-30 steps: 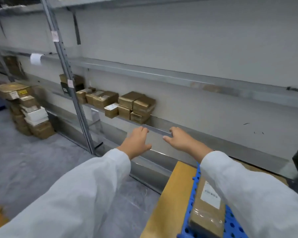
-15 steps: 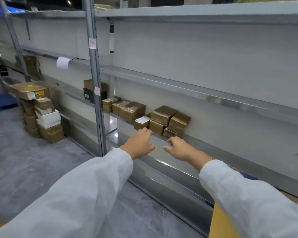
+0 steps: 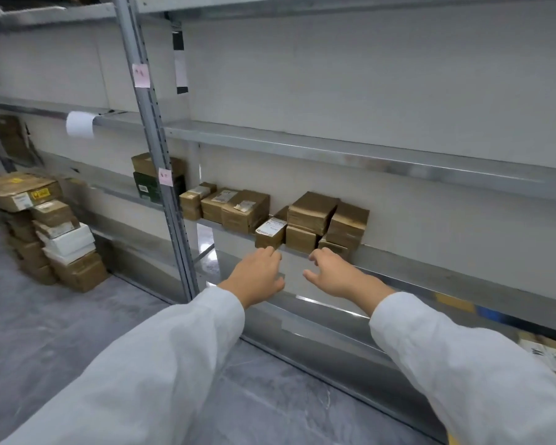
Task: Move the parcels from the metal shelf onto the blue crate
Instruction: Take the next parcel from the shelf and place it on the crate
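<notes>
Brown parcels (image 3: 312,208) line the metal shelf (image 3: 430,263) — left hand (image 3: 257,274), right hand (image 3: 339,276) apart, loose-fingered, empty.

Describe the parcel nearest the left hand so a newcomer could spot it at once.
On the metal shelf, look at the second cluster of brown parcels right of the grey upright post. The small parcel at its front left, nearest the left hand, alone there has a white label on top.

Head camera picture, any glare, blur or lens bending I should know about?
Head view: a bright glare streak on the metal shelf lower rail; head view: the wide lens bows the upright post and shelf edges; head view: soft throughout, print on the labelled parcel unreadable; lighting even, shadows faint.
</notes>
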Demonstrator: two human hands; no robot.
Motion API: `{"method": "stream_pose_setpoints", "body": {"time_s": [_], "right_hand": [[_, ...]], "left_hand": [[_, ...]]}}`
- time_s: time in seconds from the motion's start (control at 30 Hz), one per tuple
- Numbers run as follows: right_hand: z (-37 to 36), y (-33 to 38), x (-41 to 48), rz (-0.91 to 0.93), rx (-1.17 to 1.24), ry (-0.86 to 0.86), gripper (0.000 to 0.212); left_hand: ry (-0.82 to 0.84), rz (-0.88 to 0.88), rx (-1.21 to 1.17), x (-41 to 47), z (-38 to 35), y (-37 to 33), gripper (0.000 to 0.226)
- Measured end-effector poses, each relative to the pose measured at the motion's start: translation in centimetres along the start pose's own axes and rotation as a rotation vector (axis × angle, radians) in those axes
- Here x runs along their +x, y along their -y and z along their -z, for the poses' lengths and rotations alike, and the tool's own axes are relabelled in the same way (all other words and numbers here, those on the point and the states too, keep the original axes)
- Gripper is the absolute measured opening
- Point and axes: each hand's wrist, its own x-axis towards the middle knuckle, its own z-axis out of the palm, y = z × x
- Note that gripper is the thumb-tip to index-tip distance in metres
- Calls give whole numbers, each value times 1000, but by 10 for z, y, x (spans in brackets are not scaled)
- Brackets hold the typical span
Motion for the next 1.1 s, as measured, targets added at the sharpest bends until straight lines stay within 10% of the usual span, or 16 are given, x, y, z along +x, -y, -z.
{"method": "stream_pose_setpoints", "body": {"time_s": [1.1], "right_hand": [[29,-109,312,-408,90,7,57]], "left_hand": [[120,-184,91,333,-100,147,29]]}}
